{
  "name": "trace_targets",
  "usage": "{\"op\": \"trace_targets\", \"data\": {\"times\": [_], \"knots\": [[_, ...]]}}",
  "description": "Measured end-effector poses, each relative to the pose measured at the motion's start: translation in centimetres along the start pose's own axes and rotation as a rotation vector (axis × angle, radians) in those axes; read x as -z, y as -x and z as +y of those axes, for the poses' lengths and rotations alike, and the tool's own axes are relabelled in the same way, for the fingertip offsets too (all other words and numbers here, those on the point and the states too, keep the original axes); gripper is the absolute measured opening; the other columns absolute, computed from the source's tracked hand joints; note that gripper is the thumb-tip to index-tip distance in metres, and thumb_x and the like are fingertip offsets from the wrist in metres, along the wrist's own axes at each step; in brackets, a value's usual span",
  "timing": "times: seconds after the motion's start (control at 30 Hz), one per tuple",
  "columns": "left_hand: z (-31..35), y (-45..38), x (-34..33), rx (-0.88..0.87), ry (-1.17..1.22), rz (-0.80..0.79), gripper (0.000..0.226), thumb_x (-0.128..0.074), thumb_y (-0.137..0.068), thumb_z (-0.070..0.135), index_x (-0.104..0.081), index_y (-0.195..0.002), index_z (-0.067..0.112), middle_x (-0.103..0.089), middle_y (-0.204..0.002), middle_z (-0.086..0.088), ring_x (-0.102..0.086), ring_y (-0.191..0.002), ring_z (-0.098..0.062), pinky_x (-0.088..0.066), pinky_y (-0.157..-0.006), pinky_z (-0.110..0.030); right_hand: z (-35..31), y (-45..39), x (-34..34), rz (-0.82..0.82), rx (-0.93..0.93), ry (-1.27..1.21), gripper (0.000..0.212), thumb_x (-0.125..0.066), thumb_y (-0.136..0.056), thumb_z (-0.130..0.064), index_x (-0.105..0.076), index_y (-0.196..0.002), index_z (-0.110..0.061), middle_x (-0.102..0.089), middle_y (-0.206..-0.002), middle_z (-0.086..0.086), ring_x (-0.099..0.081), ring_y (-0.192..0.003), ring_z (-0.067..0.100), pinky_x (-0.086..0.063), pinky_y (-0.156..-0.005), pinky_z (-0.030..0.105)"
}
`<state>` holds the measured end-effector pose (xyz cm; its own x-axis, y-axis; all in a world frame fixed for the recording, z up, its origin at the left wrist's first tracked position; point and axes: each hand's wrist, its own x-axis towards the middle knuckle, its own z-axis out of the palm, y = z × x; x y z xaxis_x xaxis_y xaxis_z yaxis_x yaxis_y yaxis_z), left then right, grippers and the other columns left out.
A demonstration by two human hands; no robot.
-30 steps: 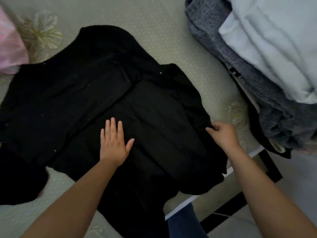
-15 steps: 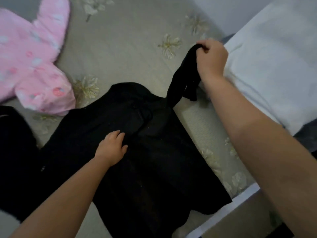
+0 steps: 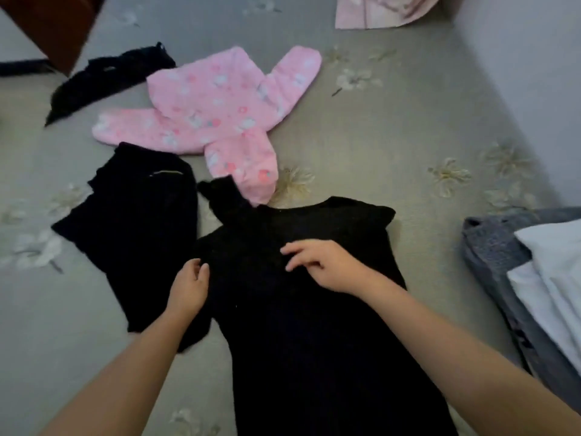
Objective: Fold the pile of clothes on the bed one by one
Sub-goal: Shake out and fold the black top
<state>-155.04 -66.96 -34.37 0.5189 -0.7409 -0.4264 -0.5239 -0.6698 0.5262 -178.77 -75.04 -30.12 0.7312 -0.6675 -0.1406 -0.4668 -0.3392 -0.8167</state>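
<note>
A black garment (image 3: 314, 309) lies spread on the bed (image 3: 393, 136), under both hands. The right hand (image 3: 323, 265) rests on its upper middle, fingers loosely spread and pointing left. The left hand (image 3: 188, 287) sits at its left edge, fingers curled, seemingly pinching the fabric, though dark cloth hides the grip. Both forearms reach forward from below.

The bed (image 3: 361, 146) has a grey-green cover with pale flowers. A black top (image 3: 314, 325) lies flat at the near edge, its neck pointing away. Just left of it lie black trousers (image 3: 135, 221). Beyond them a pink jacket (image 3: 220, 105) is spread out, one sleeve touching the top. A black scrap (image 3: 103, 80) lies far left, pink cloth (image 3: 377, 11) at the far edge, and a stack (image 3: 534, 278) at the right edge.
</note>
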Motion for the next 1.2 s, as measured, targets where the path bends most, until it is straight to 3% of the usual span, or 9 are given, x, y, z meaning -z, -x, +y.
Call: {"op": "trace_targets", "data": {"times": [0.13,0.3,0.43,0.57,0.87,0.93,1.03,1.1,1.2], "knots": [[-5.2,-0.2,-1.6,0.134,-0.044,-0.043,0.044,-0.04,-0.097,0.022,-0.036,-0.136,0.001,-0.048,-0.131,-0.018,-0.047,-0.12,-0.031,-0.037,-0.096,-0.037,6.2,3.0,-5.2,-0.168,-0.266,0.191,0.03,-0.045,-0.085,0.008,-0.067,-0.103,-0.001,-0.058,-0.125,0.009,-0.047,-0.124,0.018,-0.026,-0.104,0.016],[-5.7,-1.8,-5.7,-0.088,-0.222,-0.015,0.048,-0.051,-0.092,0.022,-0.039,-0.134,0.003,-0.046,-0.133,-0.017,-0.041,-0.124,-0.03,-0.035,-0.102,-0.039,11.7,6.3,-5.7,0.021,-0.292,0.617,0.049,-0.084,-0.053,0.001,-0.066,-0.099,0.007,-0.065,-0.1,0.027,-0.06,-0.1,0.045,-0.047,-0.085,0.053],[-5.0,-3.9,-8.3,-0.199,-0.435,-0.016,0.052,-0.045,-0.094,0.028,-0.031,-0.139,0.006,-0.029,-0.148,-0.012,-0.02,-0.138,-0.026,-0.023,-0.11,-0.042,14.7,6.9,-5.9,-0.01,-0.461,0.882,0.069,-0.064,-0.08,-0.009,-0.032,-0.141,-0.011,-0.027,-0.149,0.017,-0.019,-0.14,0.035,-0.018,-0.11,0.052],[-5.9,-5.9,-8.9,-0.118,-0.582,-0.061,0.057,-0.04,-0.095,0.032,-0.019,-0.144,0.014,-0.014,-0.154,-0.006,-0.004,-0.142,-0.023,-0.011,-0.113,-0.045,17.2,5.9,-5.1,-0.174,-0.57,0.941,0.079,-0.044,-0.087,-0.001,0.004,-0.147,-0.022,0.009,-0.155,0.007,0.009,-0.143,0.026,0.002,-0.115,0.04],[-5.9,-6.6,-8.7,-0.145,-0.712,-0.167,0.071,-0.045,-0.088,0.019,-0.005,-0.146,0.022,0.004,-0.155,-0.007,0.007,-0.142,-0.022,-0.001,-0.113,-0.05,18.6,7.0,-1.7,-0.369,-0.756,0.914,0.059,-0.028,-0.096,-0.011,0.002,-0.146,-0.01,0.006,-0.156,0.006,0.003,-0.143,0.023,-0.005,-0.116,0.032],[-5.3,-7.1,-8.9,-0.189,-0.661,-0.154,0.064,-0.043,-0.089,0.017,-0.013,-0.146,0.018,-0.006,-0.155,-0.005,0.0,-0.143,-0.019,-0.002,-0.113,-0.049,17.4,5.7,-1.0,-0.285,-0.698,0.88,0.056,-0.04,-0.091,-0.012,-0.022,-0.143,-0.005,-0.016,-0.153,0.011,-0.014,-0.142,0.027,-0.017,-0.114,0.037],[-4.7,-8.7,-8.8,-0.186,-0.586,-0.082,0.055,-0.043,-0.09,0.016,-0.026,-0.142,0.012,-0.025,-0.15,-0.008,-0.015,-0.14,-0.022,-0.006,-0.113,-0.047,17.0,2.6,0.8,0.088,-0.429,0.784,0.045,-0.058,-0.065,0.012,-0.059,-0.109,0.013,-0.058,-0.115,0.032,-0.053,-0.11,0.049,-0.044,-0.092,0.057],[-4.5,-10.1,-8.3,-0.172,-0.604,-0.044,0.047,-0.046,-0.089,0.013,-0.039,-0.135,0.007,-0.044,-0.134,-0.015,-0.034,-0.128,-0.029,-0.014,-0.11,-0.046,17.4,-0.2,2.3,0.202,-0.42,0.767,0.053,-0.06,-0.062,0.016,-0.055,-0.115,0.014,-0.055,-0.12,0.032,-0.048,-0.116,0.049,-0.038,-0.097,0.056],[-4.1,-11.5,-7.5,-0.231,-0.728,-0.08,0.032,-0.048,-0.089,0.016,-0.056,-0.117,0.003,-0.057,-0.11,-0.016,-0.049,-0.105,-0.032,-0.036,-0.091,-0.041,19.6,-3.8,5.2,0.042,-0.597,0.772,0.053,-0.053,-0.076,0.004,-0.048,-0.129,0.0,-0.05,-0.131,0.022,-0.037,-0.128,0.037,-0.027,-0.106,0.041]]}}
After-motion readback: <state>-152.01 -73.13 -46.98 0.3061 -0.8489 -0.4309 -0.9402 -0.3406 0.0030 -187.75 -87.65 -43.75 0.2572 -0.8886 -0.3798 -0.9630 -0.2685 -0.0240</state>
